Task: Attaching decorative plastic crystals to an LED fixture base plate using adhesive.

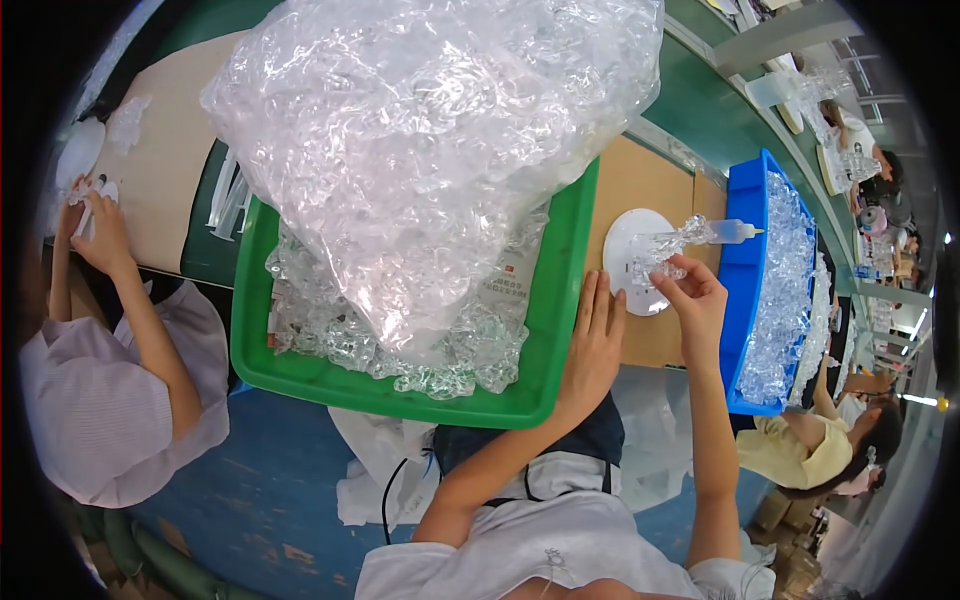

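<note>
R hand [698, 292] pinched clear plastic piece [655, 252] over round white disc [619, 250]; L hand [595, 350], straight-fingered + empty, lay nr right rim of green plastic tray [566, 260].

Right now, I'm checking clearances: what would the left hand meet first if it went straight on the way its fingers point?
Probably the round white disc on the brown cardboard; the left hand is so near its rim that contact already can't be ruled out.
</note>
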Demonstrator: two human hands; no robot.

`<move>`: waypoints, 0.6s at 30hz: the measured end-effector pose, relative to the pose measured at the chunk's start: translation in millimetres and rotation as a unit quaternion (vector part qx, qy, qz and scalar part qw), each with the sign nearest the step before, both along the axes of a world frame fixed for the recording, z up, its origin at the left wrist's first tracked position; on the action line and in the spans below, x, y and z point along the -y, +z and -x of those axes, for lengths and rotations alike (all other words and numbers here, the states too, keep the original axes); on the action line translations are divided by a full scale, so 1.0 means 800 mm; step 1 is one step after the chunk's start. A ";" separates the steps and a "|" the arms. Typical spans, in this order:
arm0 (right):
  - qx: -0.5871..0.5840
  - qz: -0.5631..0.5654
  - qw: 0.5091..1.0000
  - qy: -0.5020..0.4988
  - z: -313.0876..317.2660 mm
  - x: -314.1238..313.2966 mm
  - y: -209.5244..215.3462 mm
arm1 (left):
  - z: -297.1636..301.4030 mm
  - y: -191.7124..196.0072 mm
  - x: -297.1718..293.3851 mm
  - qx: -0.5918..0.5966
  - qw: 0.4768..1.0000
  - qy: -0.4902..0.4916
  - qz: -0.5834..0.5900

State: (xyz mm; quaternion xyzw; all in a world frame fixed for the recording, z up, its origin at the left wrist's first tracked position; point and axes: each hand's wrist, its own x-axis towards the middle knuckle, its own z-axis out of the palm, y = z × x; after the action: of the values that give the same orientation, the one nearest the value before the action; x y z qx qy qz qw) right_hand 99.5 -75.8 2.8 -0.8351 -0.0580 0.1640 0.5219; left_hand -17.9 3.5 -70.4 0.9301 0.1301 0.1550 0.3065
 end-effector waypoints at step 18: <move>0.289 0.245 0.918 0.122 0.010 -0.035 0.001 | -0.018 0.001 -0.014 0.011 0.997 -0.070 -0.034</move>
State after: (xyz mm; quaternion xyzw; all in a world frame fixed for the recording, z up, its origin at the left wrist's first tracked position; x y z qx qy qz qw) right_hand 91.6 -47.6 3.4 -0.9341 -0.2659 -0.0128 0.2378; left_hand -3.4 14.4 -69.8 0.9451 0.0563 0.1478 0.2859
